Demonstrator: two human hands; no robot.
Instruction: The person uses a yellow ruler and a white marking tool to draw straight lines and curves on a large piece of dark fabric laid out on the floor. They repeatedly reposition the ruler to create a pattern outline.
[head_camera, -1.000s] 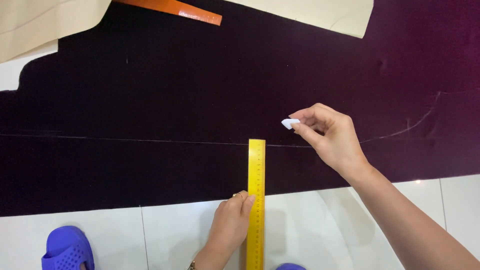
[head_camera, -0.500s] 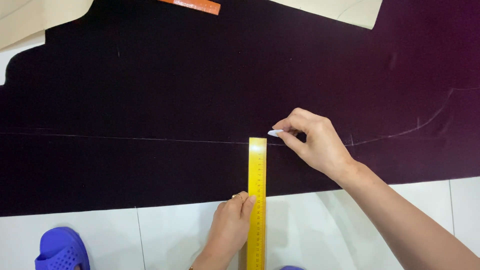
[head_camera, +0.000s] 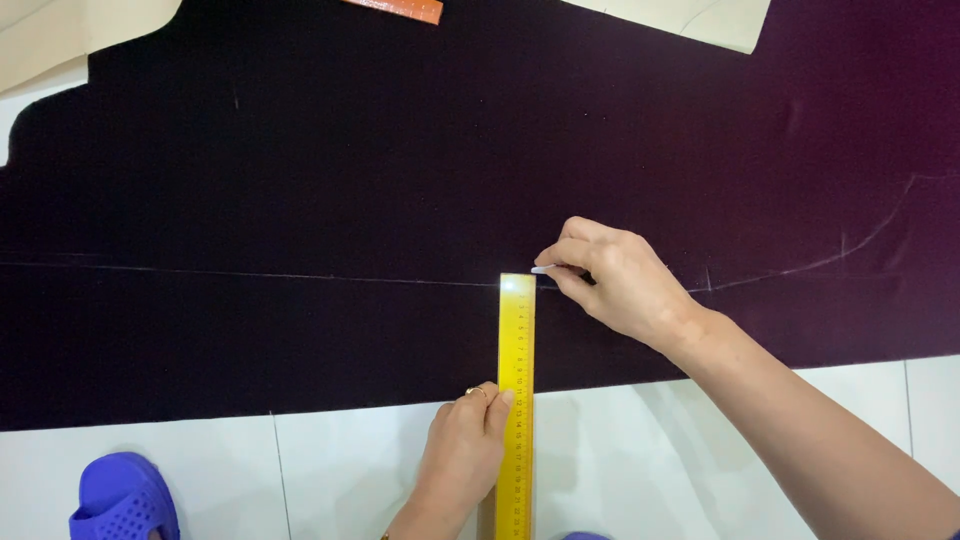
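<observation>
Nearest you, a blue perforated rubber slipper sits on the glossy white tiled floor. Your left hand presses its fingers against the edge of the flat yellow ruler, which lies upright across the hem of the dark purple fabric. Just beyond the ruler's top end, your right hand pinches a thin white piece of tailor's chalk, its tip at the faint chalk line. Farther off lie beige pattern paper and an orange ruler.
</observation>
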